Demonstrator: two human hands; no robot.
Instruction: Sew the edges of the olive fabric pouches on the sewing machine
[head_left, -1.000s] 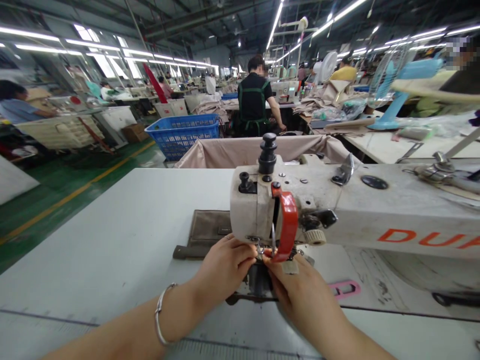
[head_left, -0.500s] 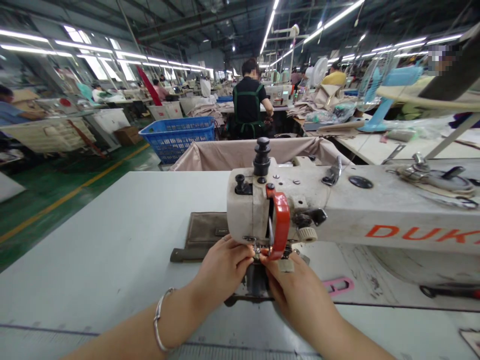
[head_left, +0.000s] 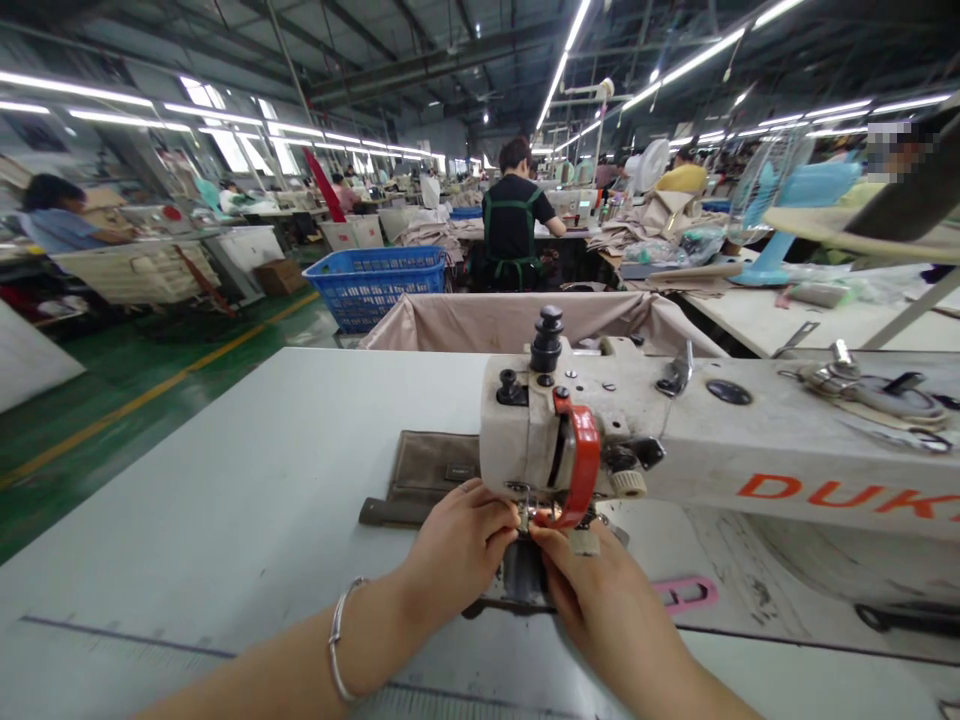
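A grey-brown fabric piece [head_left: 435, 460] with a small dark label lies partly under the head of a white sewing machine [head_left: 720, 415]. My left hand [head_left: 461, 535] is closed at the presser foot, its thumb and fingers pinching the piece's edge left of the needle area. Close beside it, my right hand [head_left: 592, 575] is also closed on the work, partly behind the machine's red guard [head_left: 583, 465]. Between my hands a dark part of the piece shows below the foot. The fingertips and the exact stitching spot are largely hidden.
A pink plastic tool [head_left: 690, 594] lies right of my right hand. Ruler markings [head_left: 127, 640] run along the table's near edge. Beyond the table stand a cloth-lined bin [head_left: 480, 318] and a blue basket [head_left: 375, 285]. A co-worker [head_left: 514, 220] sits ahead, back turned.
The camera view has shifted, so the scene sits slightly right and lower. Both hands stay at the presser foot, and the fabric piece shows little movement relative to the machine.
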